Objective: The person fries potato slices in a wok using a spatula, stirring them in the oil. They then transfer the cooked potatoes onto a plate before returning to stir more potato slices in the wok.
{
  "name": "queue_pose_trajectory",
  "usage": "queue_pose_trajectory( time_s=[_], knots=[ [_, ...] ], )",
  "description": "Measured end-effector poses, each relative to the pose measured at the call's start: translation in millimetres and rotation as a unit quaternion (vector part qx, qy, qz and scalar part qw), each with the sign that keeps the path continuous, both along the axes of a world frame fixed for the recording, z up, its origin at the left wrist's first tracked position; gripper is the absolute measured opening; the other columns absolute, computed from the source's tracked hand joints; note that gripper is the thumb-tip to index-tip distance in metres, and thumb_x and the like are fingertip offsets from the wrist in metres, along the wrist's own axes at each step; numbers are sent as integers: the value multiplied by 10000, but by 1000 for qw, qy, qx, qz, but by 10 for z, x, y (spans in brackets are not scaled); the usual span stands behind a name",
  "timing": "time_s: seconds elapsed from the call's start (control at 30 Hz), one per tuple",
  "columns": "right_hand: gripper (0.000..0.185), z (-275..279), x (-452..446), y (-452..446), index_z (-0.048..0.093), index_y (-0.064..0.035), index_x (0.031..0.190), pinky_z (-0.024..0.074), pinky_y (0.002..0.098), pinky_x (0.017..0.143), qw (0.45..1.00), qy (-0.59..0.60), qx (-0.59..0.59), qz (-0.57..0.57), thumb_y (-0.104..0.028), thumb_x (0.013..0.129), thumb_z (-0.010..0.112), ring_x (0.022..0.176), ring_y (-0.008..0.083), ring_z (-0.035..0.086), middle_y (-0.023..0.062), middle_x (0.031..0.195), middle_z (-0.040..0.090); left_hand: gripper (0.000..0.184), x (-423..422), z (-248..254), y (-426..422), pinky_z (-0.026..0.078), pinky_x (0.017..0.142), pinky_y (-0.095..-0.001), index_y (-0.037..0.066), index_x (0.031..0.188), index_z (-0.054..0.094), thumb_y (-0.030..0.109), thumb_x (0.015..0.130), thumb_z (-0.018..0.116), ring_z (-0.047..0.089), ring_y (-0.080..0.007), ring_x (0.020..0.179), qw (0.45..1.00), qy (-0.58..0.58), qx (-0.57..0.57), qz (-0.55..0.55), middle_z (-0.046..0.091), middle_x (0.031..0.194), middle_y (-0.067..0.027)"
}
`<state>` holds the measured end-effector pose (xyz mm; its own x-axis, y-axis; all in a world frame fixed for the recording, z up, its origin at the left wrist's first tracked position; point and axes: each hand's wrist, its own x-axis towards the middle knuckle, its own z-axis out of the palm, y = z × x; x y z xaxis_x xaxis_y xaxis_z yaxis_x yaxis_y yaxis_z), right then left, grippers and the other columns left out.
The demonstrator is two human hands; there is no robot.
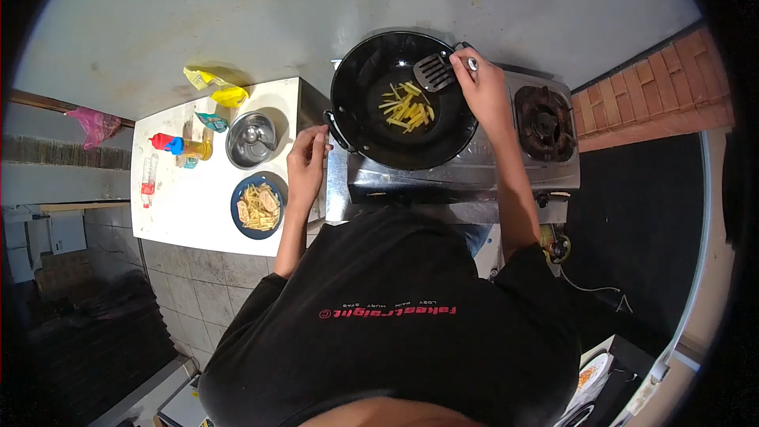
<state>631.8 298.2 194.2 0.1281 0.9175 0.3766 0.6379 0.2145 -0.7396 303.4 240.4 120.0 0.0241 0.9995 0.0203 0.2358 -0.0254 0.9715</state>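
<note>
A black wok (pixel 371 142) rests on the left side of the steel gas stove (pixel 395 182), with yellow strips of food (pixel 409 108) in its middle. My right hand (pixel 480 79) is closed round the handle of a slotted spatula (pixel 434 73), whose blade hangs over the wok just above the strips. Beside the wok's left handle (pixel 340 133) is my left hand (pixel 308 156), its fingers bent together near that handle; whether they grip it is too small to tell.
Left of the stove, a white table (pixel 186 213) bears a metal bowl (pixel 251 141), a blue plate of food (pixel 258 205), bottles (pixel 196 149) and yellow packets (pixel 229 95). A bare burner (pixel 545 123) lies right of the wok. A wall (pixel 316 0) stands behind the stove.
</note>
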Motion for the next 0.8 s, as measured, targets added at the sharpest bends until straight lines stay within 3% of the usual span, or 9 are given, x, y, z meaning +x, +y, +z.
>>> queue_pose_trajectory(
  time_s=[0.13,0.2,0.43,0.53,0.57,0.6,0.67,0.8],
  knots=[
    [201,-181,27,79,612,-9,896,404,332,542,998,-37,12,-44,-196,972,628,511,219,446,141,624,547,286,42,40,-27,524,767,-261,-57,1206,640,151,1036,539,641,-142,857,999,1,37,4,615,1227,-108],
    [209,-248,21,96,609,-12,881,402,333,532,998,-28,0,-57,-199,973,627,500,210,441,134,606,540,310,57,97,-61,544,819,-279,-61,1249,621,146,1033,541,660,-166,922,1000,10,0,2,586,1301,-116],
    [184,-546,-146,47,628,-26,890,399,313,507,993,104,-47,-32,-193,964,647,496,157,448,119,590,544,327,54,140,-75,550,844,-291,-66,1270,605,147,1029,545,673,-183,954,1000,22,5,-12,592,1324,-128],
    [154,-374,-256,-75,633,-27,912,409,313,508,997,70,7,18,-172,955,657,499,161,460,124,628,567,323,41,114,-63,551,841,-291,-71,1263,606,142,1029,542,676,-189,954,1000,21,9,-15,600,1317,-131],
    [181,-321,-255,-95,653,-8,956,410,266,522,999,39,25,21,-188,967,662,546,88,474,68,641,584,323,41,112,-56,550,841,-295,-68,1257,612,148,1027,546,675,-194,963,999,25,14,-16,603,1315,-133],
    [181,-248,-259,-111,653,-8,956,410,266,522,999,38,23,21,-188,967,662,546,88,474,68,641,584,322,37,109,-50,549,842,-299,-65,1251,618,154,1025,550,675,-198,973,999,30,18,-17,605,1313,-135],
    [139,-104,-267,-133,630,-26,924,437,333,541,998,10,62,18,-157,937,676,546,241,549,146,687,606,321,30,75,-41,547,834,-302,-59,1242,626,163,1023,553,674,-202,984,998,43,33,-15,612,1304,-135],
    [155,67,-167,-96,624,-25,921,447,354,561,995,-31,91,-3,-171,936,674,589,298,590,161,706,618,313,53,130,-46,541,806,-309,-39,1219,648,183,1016,561,671,-216,1018,996,80,48,-10,628,1283,-134]
  ],
)
